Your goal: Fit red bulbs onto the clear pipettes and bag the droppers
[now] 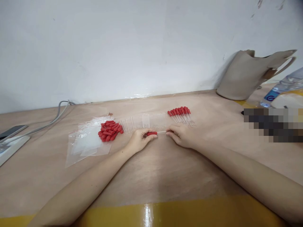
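My left hand [140,139] pinches a red rubber dropper bulb [151,133] between thumb and fingers. From the bulb a thin clear glass tube [162,132] runs to the right, and my right hand [180,135] is closed on its other end. How deep the tube sits in the bulb I cannot tell. Behind my hands lies a row of clear glass tubes [142,121] side by side. Left of the row is a pile of loose red bulbs [110,130]. Several droppers with red bulbs fitted [180,113] lie together behind my right hand.
Clear plastic bags [87,142] lie under and beside the bulb pile. Grey cables [54,119] and a phone-like dark object [13,131] are at the left. A beige bag [246,72] and a plastic bottle [281,86] stand at the right. A white wall [118,47] bounds the table.
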The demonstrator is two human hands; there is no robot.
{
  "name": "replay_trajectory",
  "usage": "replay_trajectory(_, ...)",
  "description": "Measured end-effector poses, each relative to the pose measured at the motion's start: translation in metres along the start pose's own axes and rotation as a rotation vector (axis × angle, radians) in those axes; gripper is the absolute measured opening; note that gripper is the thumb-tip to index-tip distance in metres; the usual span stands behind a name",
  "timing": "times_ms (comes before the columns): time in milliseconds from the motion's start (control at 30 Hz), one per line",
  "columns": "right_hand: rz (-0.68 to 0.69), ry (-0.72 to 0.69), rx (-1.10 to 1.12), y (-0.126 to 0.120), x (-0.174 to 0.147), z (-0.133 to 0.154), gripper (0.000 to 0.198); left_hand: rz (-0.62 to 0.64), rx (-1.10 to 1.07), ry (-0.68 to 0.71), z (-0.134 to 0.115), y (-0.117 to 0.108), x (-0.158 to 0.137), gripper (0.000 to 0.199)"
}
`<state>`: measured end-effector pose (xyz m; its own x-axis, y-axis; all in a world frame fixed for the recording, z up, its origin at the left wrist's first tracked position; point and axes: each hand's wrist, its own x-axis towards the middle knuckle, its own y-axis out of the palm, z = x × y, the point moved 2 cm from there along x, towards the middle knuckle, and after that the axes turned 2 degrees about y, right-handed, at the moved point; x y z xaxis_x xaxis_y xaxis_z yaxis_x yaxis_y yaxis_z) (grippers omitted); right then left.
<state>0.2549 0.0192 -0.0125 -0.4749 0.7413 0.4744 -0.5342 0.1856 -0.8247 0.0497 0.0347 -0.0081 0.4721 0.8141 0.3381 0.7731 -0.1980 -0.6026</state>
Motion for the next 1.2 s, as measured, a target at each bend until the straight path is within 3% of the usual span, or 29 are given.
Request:
replay_trajectory(167, -0.074, -0.137, -0.123, 0.006, -0.001, 0.001, 0.026, 0.011, -0.083, -0.025, 0.003, 0.003, 0.000, 0.021)
replay_trajectory(333, -0.062, -0.169, -0.065, 0.004, -0.002, 0.006, 0.027, 0.081, -0.184, -0.014, 0.007, 0.007, -0.002, 0.027)
replay_trajectory(633, 0.009, -0.077, -0.114, -0.002, 0.002, 0.025, 0.032, 0.084, -0.133, 0.038, 0.001, 0.007, -0.004, 0.023)
replay_trajectory(1200, 0.195, 0.173, 0.254, 0.011, 0.010, 0.019, 0.030, 0.072, -0.023, 0.114, 0.003, 0.006, -0.005, 0.024)
